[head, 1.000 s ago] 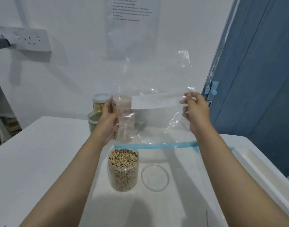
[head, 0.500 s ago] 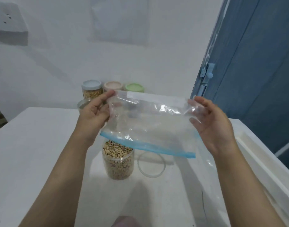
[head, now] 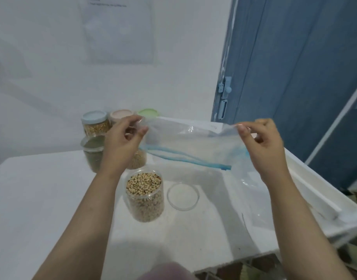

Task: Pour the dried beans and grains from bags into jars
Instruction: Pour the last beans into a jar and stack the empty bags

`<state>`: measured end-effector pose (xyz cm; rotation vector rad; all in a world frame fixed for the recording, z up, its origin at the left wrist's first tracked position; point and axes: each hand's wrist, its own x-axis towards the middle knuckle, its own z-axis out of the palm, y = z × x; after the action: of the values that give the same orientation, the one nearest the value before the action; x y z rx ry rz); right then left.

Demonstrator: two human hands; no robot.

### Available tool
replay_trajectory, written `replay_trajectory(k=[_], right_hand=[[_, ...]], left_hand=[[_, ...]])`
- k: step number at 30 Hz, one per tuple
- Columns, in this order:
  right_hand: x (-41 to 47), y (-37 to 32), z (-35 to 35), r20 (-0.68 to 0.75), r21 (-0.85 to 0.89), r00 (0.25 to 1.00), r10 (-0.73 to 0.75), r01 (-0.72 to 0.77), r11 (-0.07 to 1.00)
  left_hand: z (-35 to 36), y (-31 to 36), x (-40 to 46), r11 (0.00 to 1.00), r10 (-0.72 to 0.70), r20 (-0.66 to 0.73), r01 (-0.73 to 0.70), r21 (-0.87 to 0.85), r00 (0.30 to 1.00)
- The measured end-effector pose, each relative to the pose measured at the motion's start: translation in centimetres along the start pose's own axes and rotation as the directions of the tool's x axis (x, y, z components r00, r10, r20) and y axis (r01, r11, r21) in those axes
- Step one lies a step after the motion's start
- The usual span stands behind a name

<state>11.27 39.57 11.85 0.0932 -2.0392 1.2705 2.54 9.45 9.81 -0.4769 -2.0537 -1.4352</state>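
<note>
An empty clear zip bag (head: 191, 144) with a blue seal strip hangs stretched between my hands above the table. My left hand (head: 123, 144) pinches its left corner and my right hand (head: 262, 146) pinches its right corner. Below stands an open clear jar (head: 145, 197) filled with black-eyed beans. Its clear lid (head: 183, 196) lies flat on the table just to its right.
At the back stand closed jars with a blue lid (head: 94, 123), a pink lid (head: 121, 114) and a green lid (head: 148, 113), plus a jar of green grains (head: 92, 154). The white table (head: 42, 199) ends at a raised right rim (head: 315, 190). A blue door (head: 295, 77) is at right.
The bag came down from hanging upright to lying nearly flat between my hands, its blue seal now facing me. My fingers shifted to pinch the top corners.
</note>
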Motion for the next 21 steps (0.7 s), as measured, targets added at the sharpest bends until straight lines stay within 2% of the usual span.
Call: replay_trajectory(k=[4, 7, 9, 11, 12, 13, 14, 15, 17, 18, 19, 21], right_hand=[[-0.2, -0.3, -1.2, -0.056, 0.014, 0.998, -0.004, 0.004, 1.0], [0.1, -1.4, -2.3, -0.011, 0.146, 0.99, 0.137, -0.134, 0.98], [0.4, -1.8, -3.2, 0.015, 0.193, 0.959, 0.283, -0.28, 0.94], [0.7, -1.3, -4.2, 0.02, 0.19, 0.898, 0.439, -0.434, 0.881], [0.9, -0.7, -4.7, 0.02, 0.172, 0.855, 0.519, -0.514, 0.84], [1.1, 0.1, -5.2, 0.025, 0.151, 0.804, 0.595, -0.591, 0.792], [1.2, 1.0, -5.8, 0.038, 0.15, 0.751, 0.659, -0.657, 0.739], [1.3, 2.0, -6.3, 0.051, 0.172, 0.698, 0.714, -0.711, 0.682], [1.4, 4.1, -7.7, 0.073, 0.188, 0.611, 0.788, -0.785, 0.591], [1.4, 5.2, -8.3, 0.078, 0.165, 0.582, 0.809, -0.808, 0.565], [1.3, 6.1, -8.9, 0.079, 0.138, 0.563, 0.823, -0.824, 0.55], [1.2, 7.8, -9.9, 0.053, 0.11, 0.567, 0.822, -0.822, 0.559]], left_hand=[[0.7, 1.0, 0.3, 0.982, -0.046, 0.069, 0.058, -0.179, 0.997], [2.1, 2.6, 0.5, 0.897, -0.184, 0.152, 0.229, -0.378, 0.971], [3.0, 3.3, 0.6, 0.751, -0.339, 0.287, 0.442, -0.491, 0.896], [4.0, 3.7, 0.6, 0.51, -0.43, 0.482, 0.646, -0.568, 0.764], [4.6, 3.8, 0.4, 0.383, -0.446, 0.55, 0.706, -0.596, 0.706], [5.5, 4.0, 0.2, 0.305, -0.444, 0.586, 0.729, -0.613, 0.678], [6.5, 4.2, -0.1, 0.312, -0.445, 0.589, 0.733, -0.604, 0.675], [7.7, 4.5, -0.5, 0.391, -0.448, 0.581, 0.733, -0.556, 0.68], [10.3, 4.6, -1.3, 0.654, -0.469, 0.531, 0.681, -0.329, 0.706], [11.8, 4.3, -1.6, 0.755, -0.481, 0.483, 0.626, -0.196, 0.732], [13.2, 3.8, -1.7, 0.815, -0.489, 0.436, 0.574, -0.08, 0.756], [16.0, 2.9, -2.0, 0.847, -0.502, 0.361, 0.53, 0.026, 0.786]])
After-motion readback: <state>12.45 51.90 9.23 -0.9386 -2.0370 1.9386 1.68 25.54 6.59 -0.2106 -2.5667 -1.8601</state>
